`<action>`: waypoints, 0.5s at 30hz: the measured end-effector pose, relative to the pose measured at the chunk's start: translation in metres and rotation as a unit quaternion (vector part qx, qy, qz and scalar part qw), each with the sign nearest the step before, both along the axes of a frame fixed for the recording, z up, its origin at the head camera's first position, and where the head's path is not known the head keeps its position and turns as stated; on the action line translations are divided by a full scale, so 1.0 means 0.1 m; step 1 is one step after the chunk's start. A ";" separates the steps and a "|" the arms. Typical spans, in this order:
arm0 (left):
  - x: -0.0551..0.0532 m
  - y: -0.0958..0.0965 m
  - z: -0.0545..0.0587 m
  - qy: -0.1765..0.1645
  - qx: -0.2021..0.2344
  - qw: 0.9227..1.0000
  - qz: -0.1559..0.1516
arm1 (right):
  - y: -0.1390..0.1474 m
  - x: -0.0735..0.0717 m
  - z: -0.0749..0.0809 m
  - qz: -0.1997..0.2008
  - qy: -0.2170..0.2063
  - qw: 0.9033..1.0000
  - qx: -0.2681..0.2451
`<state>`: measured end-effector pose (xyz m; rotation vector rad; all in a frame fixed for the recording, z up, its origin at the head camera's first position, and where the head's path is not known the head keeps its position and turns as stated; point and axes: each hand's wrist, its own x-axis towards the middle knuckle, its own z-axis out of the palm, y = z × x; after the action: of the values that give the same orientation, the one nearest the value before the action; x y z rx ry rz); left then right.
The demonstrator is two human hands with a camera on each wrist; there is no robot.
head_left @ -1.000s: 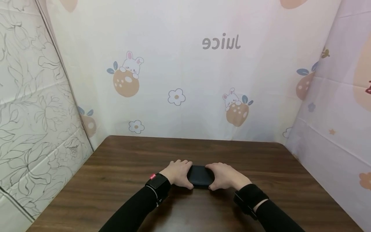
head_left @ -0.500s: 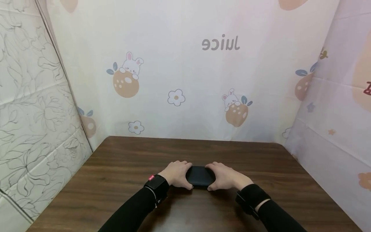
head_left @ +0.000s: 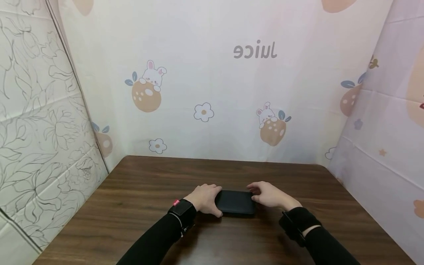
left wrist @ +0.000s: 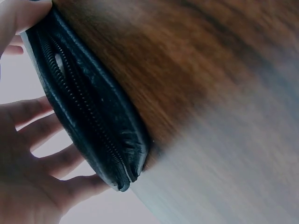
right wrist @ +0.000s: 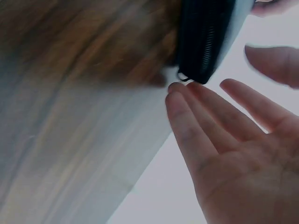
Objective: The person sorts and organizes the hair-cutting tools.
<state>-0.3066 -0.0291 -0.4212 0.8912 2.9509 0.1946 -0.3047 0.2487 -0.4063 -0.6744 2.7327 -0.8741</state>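
A black zippered pouch (head_left: pixel 236 203) lies flat on the wooden table in the head view. My left hand (head_left: pixel 206 200) grips its left end between thumb and fingers. In the left wrist view the zipper (left wrist: pixel 86 100) runs along the pouch's side, its rows of teeth partly apart with a small pale spot between them. Just off the right end is my right hand (head_left: pixel 273 195), holding nothing. The right wrist view has its fingers extended near a small metal ring (right wrist: pixel 182 77) at the pouch's corner; whether a fingertip touches it, I cannot tell.
The dark brown wooden table (head_left: pixel 159 173) spreads around the pouch on all sides. Printed fabric (head_left: pixel 205 73) hangs behind it, a flowered sheet (head_left: pixel 49 129) on the left and another printed sheet (head_left: pixel 381 132) on the right.
My right hand has let go of the pouch's right end and moved a little to the right, uncovering that end. The left hand keeps its grip, and the pouch stays about in place.
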 end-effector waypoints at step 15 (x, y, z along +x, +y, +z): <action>0.00 0.03 -0.01 0.007 -0.004 1.000 0.002 | 0.02 -0.06 -0.11 -0.056 0.057 0.995 0.056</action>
<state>-0.3062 -0.0261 -0.4221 0.8887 2.9647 0.1762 -0.3111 0.2511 -0.4171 -0.5703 2.9208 -0.7191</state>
